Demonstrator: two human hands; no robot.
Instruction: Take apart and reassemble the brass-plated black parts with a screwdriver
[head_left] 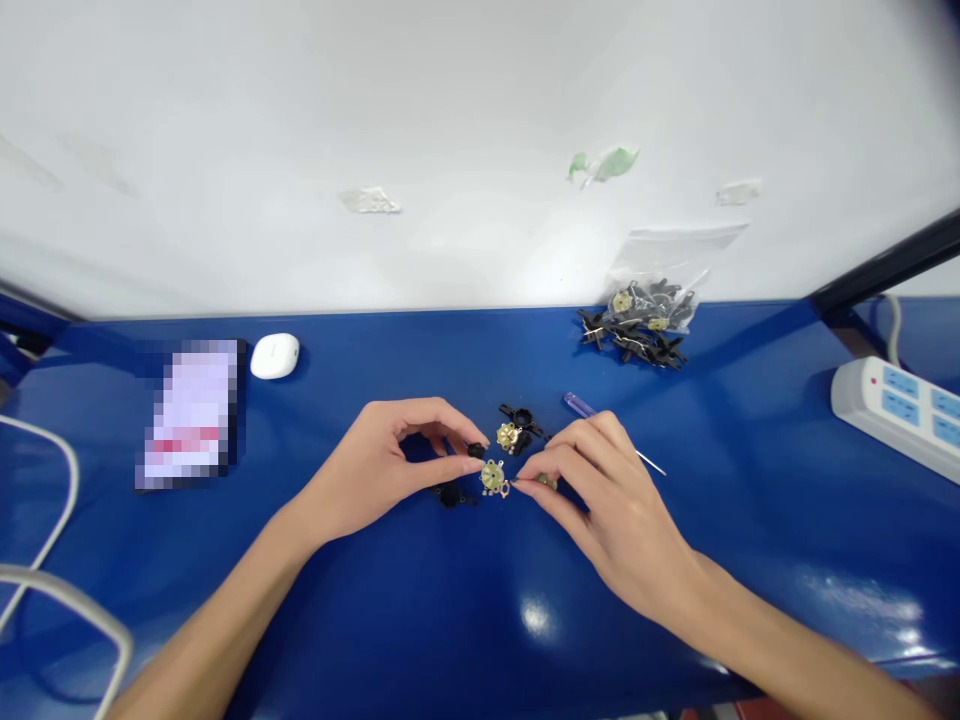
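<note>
Probably light and stiff, our yellowish disc (492,477) suits rim-gripping; our left hand (386,455) pinches a black fitting (475,451); our right hand (609,492) is narrowed, load unclear.

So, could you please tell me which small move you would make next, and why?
I'd probably bring the small black piece in the left hand toward the nearest yellowish disc: it is pinched between thumb and finger, and the disc is just beside it.
</note>
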